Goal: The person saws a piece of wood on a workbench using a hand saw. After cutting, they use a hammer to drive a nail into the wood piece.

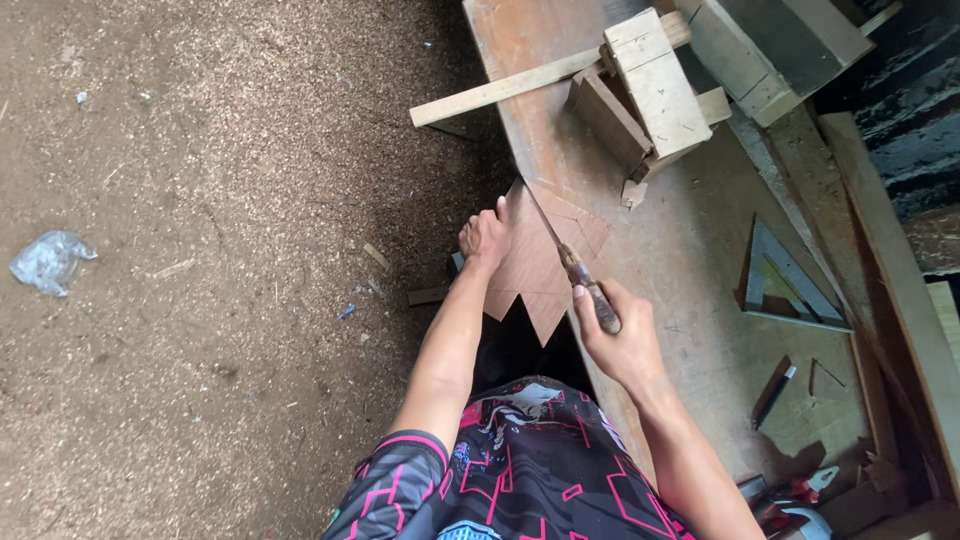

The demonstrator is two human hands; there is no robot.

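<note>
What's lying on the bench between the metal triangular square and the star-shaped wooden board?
In the head view, only bare, dusty benchtop lies between the grey metal triangular square and the brown star-shaped board.

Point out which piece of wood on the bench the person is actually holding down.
The thin reddish-brown plywood piece with the zigzag edge, overhanging the workbench. The left hand presses it while the right hand works a saw. The pale strip and blocks lie untouched.

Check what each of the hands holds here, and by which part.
Right hand grips the saw by its wooden handle. Left hand presses the plywood piece at its left edge.
</note>
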